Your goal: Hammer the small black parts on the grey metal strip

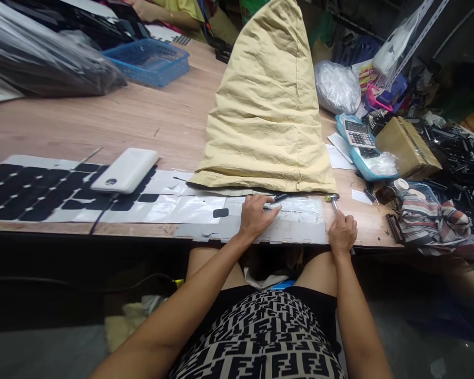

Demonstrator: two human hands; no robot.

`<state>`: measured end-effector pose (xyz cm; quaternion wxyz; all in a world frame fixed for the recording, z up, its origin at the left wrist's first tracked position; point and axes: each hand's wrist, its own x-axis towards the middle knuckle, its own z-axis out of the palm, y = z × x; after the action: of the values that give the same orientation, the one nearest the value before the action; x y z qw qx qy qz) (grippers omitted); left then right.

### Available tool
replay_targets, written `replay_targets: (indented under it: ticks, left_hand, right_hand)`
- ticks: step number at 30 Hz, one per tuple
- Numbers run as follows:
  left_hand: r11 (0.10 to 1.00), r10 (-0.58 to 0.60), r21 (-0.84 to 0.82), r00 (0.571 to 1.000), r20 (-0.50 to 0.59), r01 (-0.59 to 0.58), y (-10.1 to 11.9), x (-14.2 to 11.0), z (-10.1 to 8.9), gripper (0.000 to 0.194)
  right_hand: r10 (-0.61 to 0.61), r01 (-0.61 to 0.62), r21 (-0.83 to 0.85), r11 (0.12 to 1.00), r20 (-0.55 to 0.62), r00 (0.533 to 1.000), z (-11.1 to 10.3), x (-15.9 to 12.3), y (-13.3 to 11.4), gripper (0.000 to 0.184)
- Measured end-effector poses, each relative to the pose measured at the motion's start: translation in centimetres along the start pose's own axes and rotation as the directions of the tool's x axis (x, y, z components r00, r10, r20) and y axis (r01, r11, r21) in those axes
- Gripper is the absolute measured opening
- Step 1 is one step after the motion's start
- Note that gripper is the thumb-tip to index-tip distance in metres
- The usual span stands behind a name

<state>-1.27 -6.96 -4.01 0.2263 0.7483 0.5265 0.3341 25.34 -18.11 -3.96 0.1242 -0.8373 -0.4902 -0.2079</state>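
Observation:
My right hand [343, 233] is wrapped around the handle of a small hammer [332, 198], whose yellowish head lies close to the table's front edge. My left hand [257, 215] rests on a clear plastic-covered strip [300, 210], its fingers drawn together at a slim black piece [280, 198]. That piece's exact kind is too small to make out. Under the strip lies a grey flat sheet [248, 231] along the edge. Just beyond both hands stands a tall pale-yellow cloth [268, 110], its lower hem near my left fingertips.
White sheets with black patches [39, 192] lie left, a white power bank [125, 171] with a cable on them. Farther off are a blue basket [148, 60] and another person's arm. Rightward sit a calculator [358, 134], a cardboard box [408, 147], striped cloth [430, 218] and piled black parts [466, 173].

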Motion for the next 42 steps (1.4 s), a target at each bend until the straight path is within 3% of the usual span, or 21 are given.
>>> replay_targets:
  ticks: [5,12,17,20,24,28,32,42]
  left_hand:
    - [0.988,-0.098,0.123,0.995,0.020,0.094,0.2,3.4,1.6,0.021]
    - [0.998,-0.035,0.047,0.991,0.132,0.030,-0.8,1.6,1.0,0.014]
    - [0.999,-0.020,-0.024,0.987,0.159,0.024,-1.8,1.1,0.8,0.017]
    - [0.999,-0.013,-0.043,0.983,0.183,0.021,-1.7,1.4,0.8,0.019]
    - [0.998,-0.012,-0.053,0.976,0.216,0.025,-1.6,1.6,0.5,0.019]
    - [0.997,0.000,-0.076,0.966,0.257,0.021,-1.6,1.5,0.1,0.018]
    - [0.995,0.004,-0.094,0.962,0.272,0.023,-1.6,1.6,-0.1,0.015]
    - [0.996,0.012,-0.091,0.969,0.246,0.011,-1.8,1.7,0.3,0.017]
  right_hand:
    - [0.000,0.000,-0.002,1.000,0.000,1.000,0.1,-0.1,0.0,0.036]
    - [-0.004,0.004,0.040,0.999,0.003,1.000,0.2,0.2,0.3,0.038]
    - [0.046,-0.057,0.208,0.976,0.054,0.997,-0.8,0.5,0.3,0.038]
    - [0.069,-0.087,0.394,0.915,0.059,0.996,-2.4,-0.5,-1.2,0.039]
    - [-0.136,-0.004,0.687,0.726,0.149,0.979,-5.0,-2.7,-4.9,0.036]
    - [-0.279,0.033,0.787,0.617,0.179,0.944,-6.7,-4.0,-8.1,0.032]
    - [-0.303,0.064,0.786,0.615,0.160,0.939,-7.0,-4.5,-9.2,0.034]
    - [-0.265,0.028,0.758,0.652,0.192,0.945,-6.9,-4.3,-8.4,0.034]
